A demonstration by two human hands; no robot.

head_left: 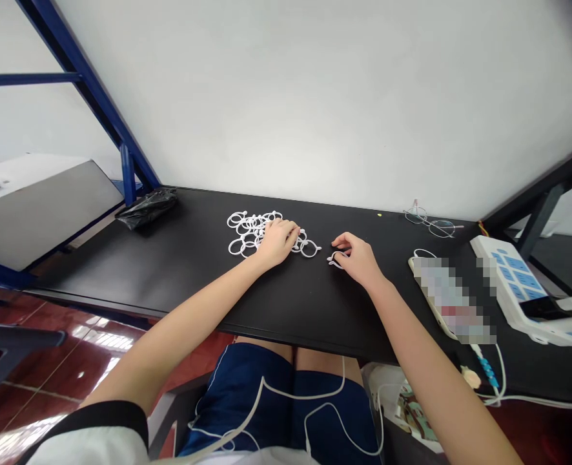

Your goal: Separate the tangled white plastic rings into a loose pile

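Several white plastic rings [237, 246], each with a small knob on its rim, lie in an overlapping cluster on the black tabletop [194, 258]. My left hand [279, 240] rests over the right part of this cluster, palm down with curved fingers, and hides some of the rings. To the right of the cluster, one separate white ring [333, 261] sits at my right hand [356, 255]. My right thumb overlaps that ring, while the index finger stays raised with a gap between it and the thumb. Part of the ring is hidden behind the thumb.
A black plastic bag [148, 208] lies at the back left. Eyeglasses [429, 223] rest near the wall. On the right are a phone [450, 300] with a cable and a white power strip [518, 284]. Another white cable [296, 394] crosses my lap below the table edge.
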